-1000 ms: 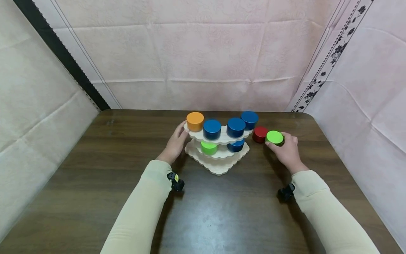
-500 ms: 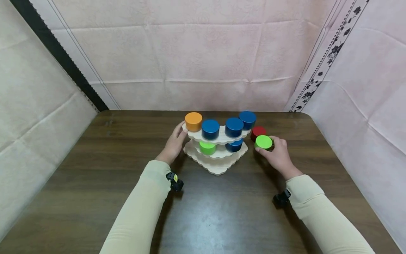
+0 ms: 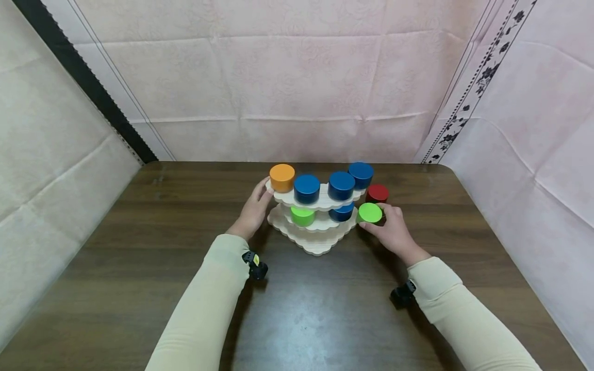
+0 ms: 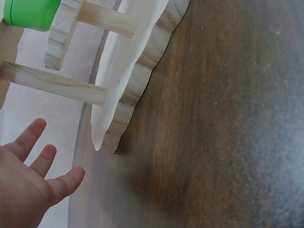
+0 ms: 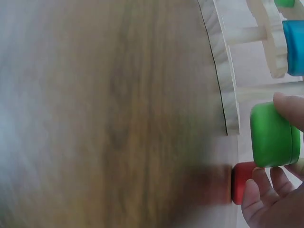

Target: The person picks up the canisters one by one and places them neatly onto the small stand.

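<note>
A pale wooden three-tier stand with scalloped edges stands on the table. My left hand holds the left corner of its top tier between thumb and fingertips. In the left wrist view three fingers are spread, and the grip itself is hidden. My right hand pinches a round green container, raised off the table beside the stand's right corner. An orange container and three blue ones sit on the top tier. On the middle tier are another green container and a blue one.
A red container stands on the table just behind my right hand, right of the stand. The brown wooden table extends in front and to both sides. Pale cloth hangs behind and along the sides.
My right hand has carried the green container leftward, away from beside the red container to the stand's right corner. The left hand keeps its hold on the top tier.
</note>
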A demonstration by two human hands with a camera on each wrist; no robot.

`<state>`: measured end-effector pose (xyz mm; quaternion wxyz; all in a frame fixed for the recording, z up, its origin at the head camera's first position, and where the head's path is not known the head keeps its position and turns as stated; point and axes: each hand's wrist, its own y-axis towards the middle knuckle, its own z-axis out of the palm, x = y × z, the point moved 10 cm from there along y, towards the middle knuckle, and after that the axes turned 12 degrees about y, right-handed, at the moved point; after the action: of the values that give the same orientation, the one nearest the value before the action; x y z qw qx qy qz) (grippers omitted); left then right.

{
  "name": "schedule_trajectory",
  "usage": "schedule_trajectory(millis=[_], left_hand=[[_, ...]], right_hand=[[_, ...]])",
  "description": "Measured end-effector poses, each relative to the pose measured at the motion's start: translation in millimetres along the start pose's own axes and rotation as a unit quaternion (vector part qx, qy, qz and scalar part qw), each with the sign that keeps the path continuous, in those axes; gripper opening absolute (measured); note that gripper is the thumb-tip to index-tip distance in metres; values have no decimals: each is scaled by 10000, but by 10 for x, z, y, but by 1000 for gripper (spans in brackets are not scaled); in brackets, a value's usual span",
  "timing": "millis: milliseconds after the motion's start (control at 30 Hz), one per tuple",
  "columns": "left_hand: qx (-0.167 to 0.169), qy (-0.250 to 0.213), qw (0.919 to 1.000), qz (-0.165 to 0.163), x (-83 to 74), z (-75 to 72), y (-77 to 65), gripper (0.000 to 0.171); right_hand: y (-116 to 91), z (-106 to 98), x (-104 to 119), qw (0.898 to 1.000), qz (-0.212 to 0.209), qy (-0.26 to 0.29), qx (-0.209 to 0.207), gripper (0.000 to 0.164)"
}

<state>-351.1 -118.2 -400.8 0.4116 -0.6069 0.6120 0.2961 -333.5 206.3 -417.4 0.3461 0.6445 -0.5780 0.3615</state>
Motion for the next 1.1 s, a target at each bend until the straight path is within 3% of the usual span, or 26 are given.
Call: schedule_trajectory(millis=[400, 1100], left_hand=[[-53, 166, 9998, -3, -4, -9, 22, 62], [-12, 70, 10000, -24, 21, -8, 2, 61]], right_hand=[[-1, 183, 17, 9993, 175, -81, 322, 72], [11, 385, 149, 9982, 4, -58, 599, 68]])
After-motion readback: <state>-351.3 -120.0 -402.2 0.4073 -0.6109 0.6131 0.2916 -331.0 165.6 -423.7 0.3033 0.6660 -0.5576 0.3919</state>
